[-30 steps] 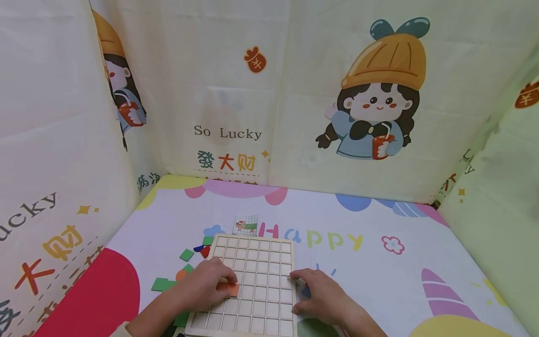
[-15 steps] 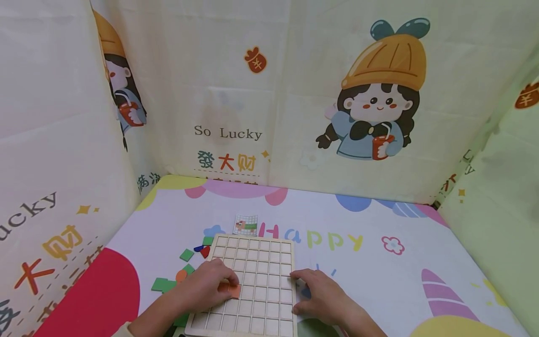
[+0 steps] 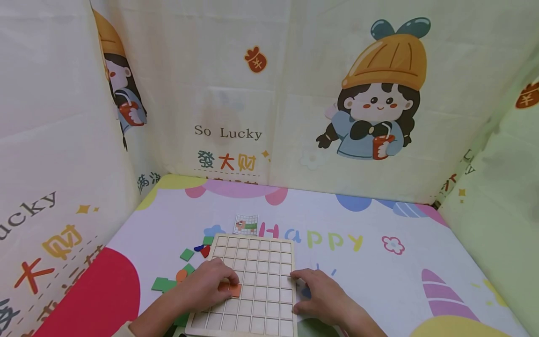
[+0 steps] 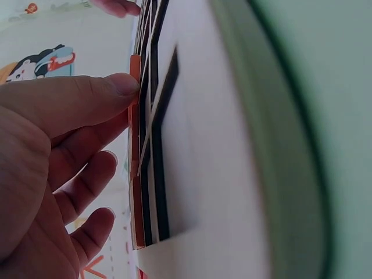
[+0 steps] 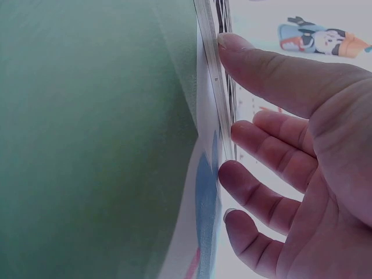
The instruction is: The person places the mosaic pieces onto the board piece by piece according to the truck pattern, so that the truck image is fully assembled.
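- Well, farthest left, your loose pieces lie beside the board: green tiles (image 3: 160,284) and an orange disc (image 3: 181,275), both near your left forearm.
- Next comes your left hand (image 3: 207,283), reaching in over the board's left part, palm turned inward, thumb and forefinger pinching at an orange tile (image 3: 236,291) (its far edge peeks out past your fingertips); your other fingers curl loosely.
- That tile lies flat, right at your left fingertips, in an orange strip running across the board's long axis; whether it sits fully in its square, you can't tell.
- Bare squares of the wooden board (image 3: 259,294) continue to its right.
- Farthest right, your right hand (image 3: 316,296) has thumb and fingers spread, touching the board's edge, well apart from the tile.
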Demonstrator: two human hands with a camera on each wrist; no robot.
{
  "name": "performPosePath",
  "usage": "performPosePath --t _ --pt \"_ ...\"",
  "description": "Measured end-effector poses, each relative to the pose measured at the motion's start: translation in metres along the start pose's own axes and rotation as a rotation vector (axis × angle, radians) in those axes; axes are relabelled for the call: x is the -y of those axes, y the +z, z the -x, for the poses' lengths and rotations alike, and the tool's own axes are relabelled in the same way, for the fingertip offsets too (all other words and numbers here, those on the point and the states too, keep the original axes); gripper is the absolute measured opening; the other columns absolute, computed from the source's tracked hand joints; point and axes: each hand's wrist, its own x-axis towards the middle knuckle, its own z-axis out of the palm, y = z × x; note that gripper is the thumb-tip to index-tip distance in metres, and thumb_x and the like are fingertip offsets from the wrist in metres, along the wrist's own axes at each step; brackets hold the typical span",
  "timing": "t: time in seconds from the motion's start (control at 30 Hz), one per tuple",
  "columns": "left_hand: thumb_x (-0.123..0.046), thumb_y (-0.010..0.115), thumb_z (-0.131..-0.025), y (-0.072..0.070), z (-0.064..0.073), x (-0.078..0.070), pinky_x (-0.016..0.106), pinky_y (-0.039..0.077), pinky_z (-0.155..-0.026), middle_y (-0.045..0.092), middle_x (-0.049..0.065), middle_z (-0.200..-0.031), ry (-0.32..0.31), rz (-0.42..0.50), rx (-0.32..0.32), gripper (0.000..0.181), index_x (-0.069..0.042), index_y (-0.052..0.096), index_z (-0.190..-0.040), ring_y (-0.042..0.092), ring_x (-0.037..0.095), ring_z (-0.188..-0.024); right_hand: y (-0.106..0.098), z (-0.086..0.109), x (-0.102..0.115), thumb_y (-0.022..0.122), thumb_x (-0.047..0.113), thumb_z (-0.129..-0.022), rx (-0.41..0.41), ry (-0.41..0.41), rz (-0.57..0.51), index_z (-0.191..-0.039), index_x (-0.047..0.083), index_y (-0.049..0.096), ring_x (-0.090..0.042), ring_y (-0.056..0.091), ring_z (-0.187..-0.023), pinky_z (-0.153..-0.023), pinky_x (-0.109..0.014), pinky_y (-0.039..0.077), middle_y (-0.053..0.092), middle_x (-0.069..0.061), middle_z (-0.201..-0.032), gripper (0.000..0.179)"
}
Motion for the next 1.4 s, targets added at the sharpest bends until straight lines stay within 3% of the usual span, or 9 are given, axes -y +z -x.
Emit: performPosePath --t 1.4 --pt "-0.021 0.078 -0.087 0.0023 0.0005 0.0011 0.025 0.044 -0.070 0.055 -0.022 -0.088 -0.047 0.011 0.023 0.015 -0.023 0.075 -0.101 0.045 0.007 -0.086 0.0025 -0.0007 -0.0022 0.087 0.036 -0.073 -0.005 -0.016 -0.001 -0.129 0.015 0.062 -0.018 0.053 -0.104 -0.087 -0.040 0.047 0.061 0.002 -0.126 0.064"
